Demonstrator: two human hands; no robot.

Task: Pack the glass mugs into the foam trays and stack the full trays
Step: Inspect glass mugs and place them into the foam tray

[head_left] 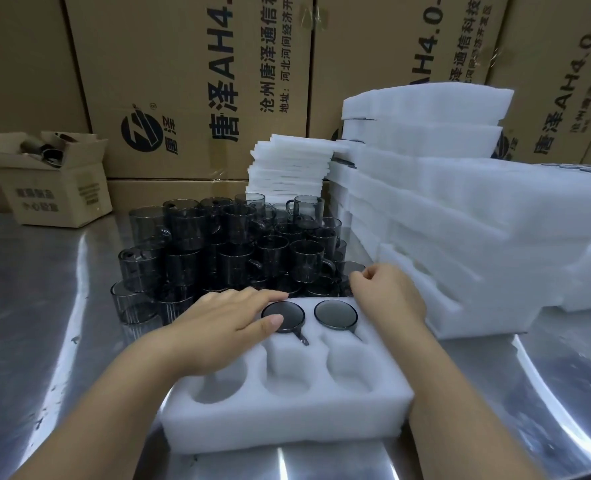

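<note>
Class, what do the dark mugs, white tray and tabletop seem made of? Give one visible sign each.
Dark smoky mugs: tinted glass, see-through, glossy. White pocketed tray: soft matt foam, fuzzy edges. Grey tabletop: probably polished steel, mirror-like glare.

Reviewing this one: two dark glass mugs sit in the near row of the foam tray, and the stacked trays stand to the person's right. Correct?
Not quite. The head view shows the two mugs in the far row of the foam tray, not the near row, whose three pockets are empty. The stacked trays do stand to the person's right.
</note>
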